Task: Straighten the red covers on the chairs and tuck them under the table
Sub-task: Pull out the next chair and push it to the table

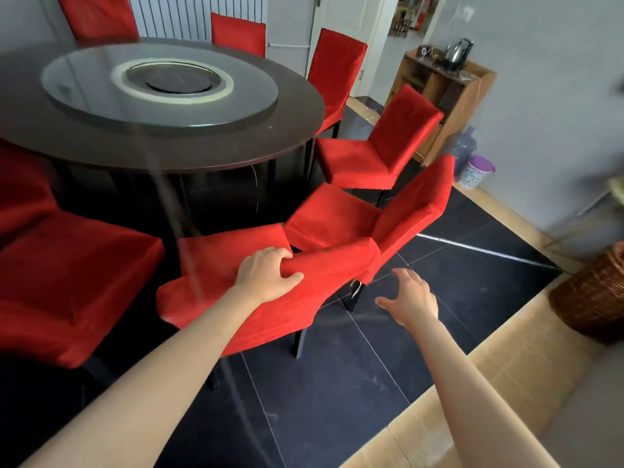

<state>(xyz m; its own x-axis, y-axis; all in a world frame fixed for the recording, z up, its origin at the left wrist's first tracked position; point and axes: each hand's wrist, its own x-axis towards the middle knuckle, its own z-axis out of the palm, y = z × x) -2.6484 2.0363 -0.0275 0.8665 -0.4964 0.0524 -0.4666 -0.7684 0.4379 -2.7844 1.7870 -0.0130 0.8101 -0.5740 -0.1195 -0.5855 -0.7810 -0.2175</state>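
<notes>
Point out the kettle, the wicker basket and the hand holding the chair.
kettle (pixel 458 51), head view, on its metal body
wicker basket (pixel 594 298), head view, on its woven side
left hand (pixel 266 276), head view, on its back

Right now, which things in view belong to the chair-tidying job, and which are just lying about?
Job:
- near chair, left hand gripping its backrest
- right hand, open beside it
- neighbour chair
- third chair
- round table

Lying about:
- wicker basket
- kettle
- wooden shelf
- water jug
</notes>
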